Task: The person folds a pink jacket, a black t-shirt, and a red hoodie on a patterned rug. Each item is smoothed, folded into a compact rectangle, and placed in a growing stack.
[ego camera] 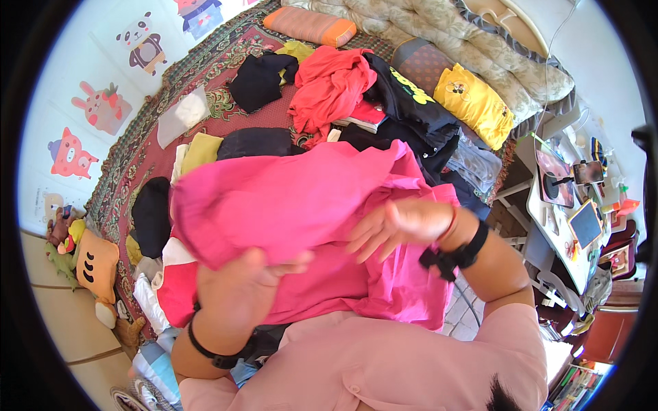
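Observation:
A large bright pink cloth garment (288,190) spreads in front of me, and its upper part is raised and blurred by motion. My left hand (247,277) is at the near left edge of that raised part, thumb and fingers blurred, so any grip on the cloth is unclear. Over the right part of the garment, my right hand (393,226) has its fingers spread, with nothing held between them. The garment's lower part lies against the front of my pink shirt (401,354). A red-and-white cloth (177,290) shows to the left of my left forearm.
Beyond lie a coral-red garment (329,87), black clothes (262,82) and a folded yellow garment (473,105) on a patterned red carpet (221,105). Plush toys (97,262) sit at left. At right stands a white desk (552,231) with a phone on a stand (587,172).

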Available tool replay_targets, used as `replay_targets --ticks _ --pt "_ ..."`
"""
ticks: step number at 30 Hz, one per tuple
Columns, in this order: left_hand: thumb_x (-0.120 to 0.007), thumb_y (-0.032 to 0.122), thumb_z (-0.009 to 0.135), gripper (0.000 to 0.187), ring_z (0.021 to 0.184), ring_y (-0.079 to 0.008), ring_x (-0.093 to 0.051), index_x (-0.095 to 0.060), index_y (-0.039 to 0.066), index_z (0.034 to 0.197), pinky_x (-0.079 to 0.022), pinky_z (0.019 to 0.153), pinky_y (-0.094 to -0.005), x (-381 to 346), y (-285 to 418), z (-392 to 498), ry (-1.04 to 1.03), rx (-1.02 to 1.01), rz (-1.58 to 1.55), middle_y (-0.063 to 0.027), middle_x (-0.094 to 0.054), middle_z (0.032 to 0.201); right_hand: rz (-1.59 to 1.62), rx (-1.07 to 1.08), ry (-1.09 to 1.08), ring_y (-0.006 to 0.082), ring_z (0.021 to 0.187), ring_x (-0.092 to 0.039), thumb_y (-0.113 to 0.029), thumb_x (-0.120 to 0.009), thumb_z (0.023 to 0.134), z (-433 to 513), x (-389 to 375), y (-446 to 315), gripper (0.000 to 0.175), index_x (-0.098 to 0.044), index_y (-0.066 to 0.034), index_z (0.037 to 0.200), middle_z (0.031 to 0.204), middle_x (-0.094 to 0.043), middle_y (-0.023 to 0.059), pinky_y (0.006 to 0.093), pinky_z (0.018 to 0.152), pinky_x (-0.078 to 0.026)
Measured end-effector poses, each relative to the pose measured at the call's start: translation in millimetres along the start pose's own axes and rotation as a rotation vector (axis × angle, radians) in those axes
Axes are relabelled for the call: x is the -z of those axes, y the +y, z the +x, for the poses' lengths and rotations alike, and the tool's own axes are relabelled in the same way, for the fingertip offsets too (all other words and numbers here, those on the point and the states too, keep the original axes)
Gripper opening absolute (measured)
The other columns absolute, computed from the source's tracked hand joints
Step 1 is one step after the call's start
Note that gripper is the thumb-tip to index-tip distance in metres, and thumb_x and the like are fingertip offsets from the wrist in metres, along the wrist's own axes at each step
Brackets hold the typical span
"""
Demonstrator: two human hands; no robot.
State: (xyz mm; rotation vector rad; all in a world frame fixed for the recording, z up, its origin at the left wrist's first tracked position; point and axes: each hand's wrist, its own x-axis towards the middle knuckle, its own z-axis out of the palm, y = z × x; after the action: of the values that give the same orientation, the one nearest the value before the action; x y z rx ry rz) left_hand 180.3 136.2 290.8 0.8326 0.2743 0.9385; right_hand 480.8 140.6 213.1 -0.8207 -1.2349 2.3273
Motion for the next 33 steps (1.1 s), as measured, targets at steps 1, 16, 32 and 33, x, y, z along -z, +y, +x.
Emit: replay_targets --ticks 1,16,32,33 --pt "-0.059 0.011 0.094 0.042 0.113 -0.0251 -0.060 -0.049 0.003 0.133 -0.046 0.102 -0.0413 -6 -7 0 0.037 0.091 0.237 -0.0151 -0.060 0.127 0.073 0.087 -0.016 0.0333 0.120 -0.059 -0.076 -0.038 0.088 7 -24 4 0.094 -0.047 0.0032 0.137 0.134 -0.056 0.0203 0.0420 0.099 -0.048" --pt "-0.066 0.029 0.093 0.047 0.115 -0.0237 -0.058 -0.052 0.002 0.128 -0.045 0.099 -0.0375 69 -167 -11 -0.368 0.693 0.617 -0.0134 -0.060 0.124 0.239 0.471 0.442 0.0262 0.102 -0.067 0.003 -0.063 0.086 -79 -49 -13 0.041 -0.056 0.0054 0.126 0.116 -0.067 0.0170 0.0379 0.088 -0.055" --pt "-0.073 0.030 0.080 0.032 0.076 -0.0254 -0.058 -0.056 0.003 0.074 -0.046 0.065 -0.0375 83 -213 -56 -0.785 0.725 1.115 -0.0123 -0.062 0.087 -0.199 -0.117 1.374 0.0323 0.091 -0.068 -0.039 -0.070 0.087 -101 -122 229 0.046 -0.062 0.0018 0.107 0.096 -0.070 0.0198 0.0410 0.080 -0.052" --pt "-0.073 0.028 0.080 0.031 0.073 -0.0248 -0.057 -0.056 0.003 0.072 -0.046 0.064 -0.0375 86 -208 -59 -0.791 0.719 1.086 -0.0113 -0.061 0.081 -0.278 -0.128 1.400 0.0339 0.090 -0.068 -0.039 -0.070 0.088 -100 -123 231 0.046 -0.061 0.0020 0.108 0.094 -0.070 0.0199 0.0416 0.080 -0.052"
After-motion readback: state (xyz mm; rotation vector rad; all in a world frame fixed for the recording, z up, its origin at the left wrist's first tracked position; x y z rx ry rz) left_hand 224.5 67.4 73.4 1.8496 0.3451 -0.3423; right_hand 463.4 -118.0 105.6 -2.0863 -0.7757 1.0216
